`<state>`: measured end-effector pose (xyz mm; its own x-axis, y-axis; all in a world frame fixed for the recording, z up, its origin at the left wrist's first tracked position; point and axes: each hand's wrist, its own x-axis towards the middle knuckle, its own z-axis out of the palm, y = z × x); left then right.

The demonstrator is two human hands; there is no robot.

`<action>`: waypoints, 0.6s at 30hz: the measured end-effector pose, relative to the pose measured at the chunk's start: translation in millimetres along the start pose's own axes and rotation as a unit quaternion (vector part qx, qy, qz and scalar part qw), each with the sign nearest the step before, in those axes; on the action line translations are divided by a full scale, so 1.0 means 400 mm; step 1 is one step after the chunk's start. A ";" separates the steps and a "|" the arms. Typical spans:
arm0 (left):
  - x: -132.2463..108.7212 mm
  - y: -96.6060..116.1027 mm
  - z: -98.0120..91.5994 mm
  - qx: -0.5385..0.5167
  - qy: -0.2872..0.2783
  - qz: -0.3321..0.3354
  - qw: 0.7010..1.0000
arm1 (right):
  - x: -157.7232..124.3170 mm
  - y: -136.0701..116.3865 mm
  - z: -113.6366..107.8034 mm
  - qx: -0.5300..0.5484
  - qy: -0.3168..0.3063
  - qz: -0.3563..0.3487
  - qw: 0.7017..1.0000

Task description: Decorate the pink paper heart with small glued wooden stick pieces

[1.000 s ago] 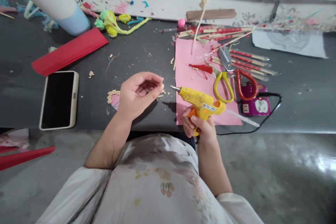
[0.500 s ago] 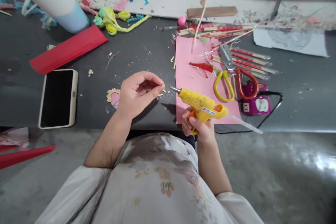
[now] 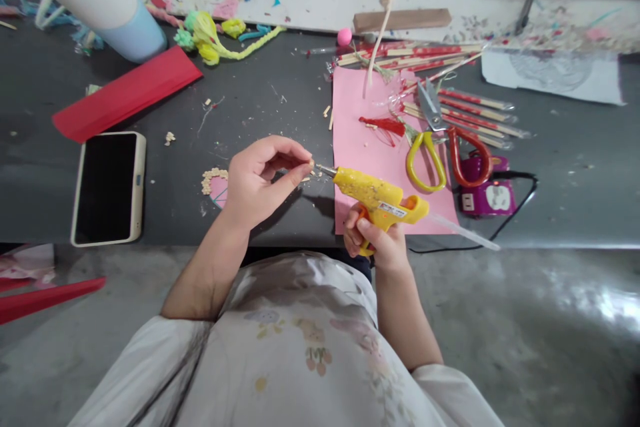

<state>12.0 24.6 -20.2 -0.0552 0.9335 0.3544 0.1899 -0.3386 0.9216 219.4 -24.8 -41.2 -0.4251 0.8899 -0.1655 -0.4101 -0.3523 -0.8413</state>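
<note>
Pinching a small pale bit [image 3: 311, 163] at the frame's centre, the left hand [image 3: 263, 180] does best held steady, skin clear of the metal nozzle [image 3: 328, 171]; the right hand [image 3: 384, 243], gripping the yellow glue gun [image 3: 370, 189] right of centre, should press lightly. The gun looks speckled, white-labelled; the bit, partly hidden, looks wood-coloured.

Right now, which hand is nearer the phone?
Left. The left hand is to the right of the phone, apart from it. The right hand, holding the yellow glue gun, is farther off on that same side.
</note>
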 end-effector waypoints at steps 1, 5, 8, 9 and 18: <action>0.000 0.000 0.000 -0.001 0.000 0.006 1.000 | 0.000 0.000 0.001 -0.002 0.002 0.004 1.000; 0.000 0.001 0.002 0.004 0.003 0.012 1.000 | 0.001 0.000 0.003 -0.023 0.028 0.016 0.999; -0.001 0.002 0.002 0.010 0.006 0.003 1.000 | 0.003 -0.003 0.004 -0.039 0.039 0.026 0.998; -0.001 0.002 0.002 0.012 0.006 -0.001 1.000 | 0.003 -0.005 0.004 -0.042 0.037 0.032 0.998; -0.002 0.001 0.000 0.021 0.007 -0.004 1.000 | 0.002 -0.008 0.007 -0.038 0.040 0.043 0.998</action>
<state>12.3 23.9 -20.0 -0.0712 0.9338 0.3505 0.2313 -0.3264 0.9165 218.0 -23.9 -37.2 -0.3883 0.8789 -0.2770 -0.3106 -0.4078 -0.8586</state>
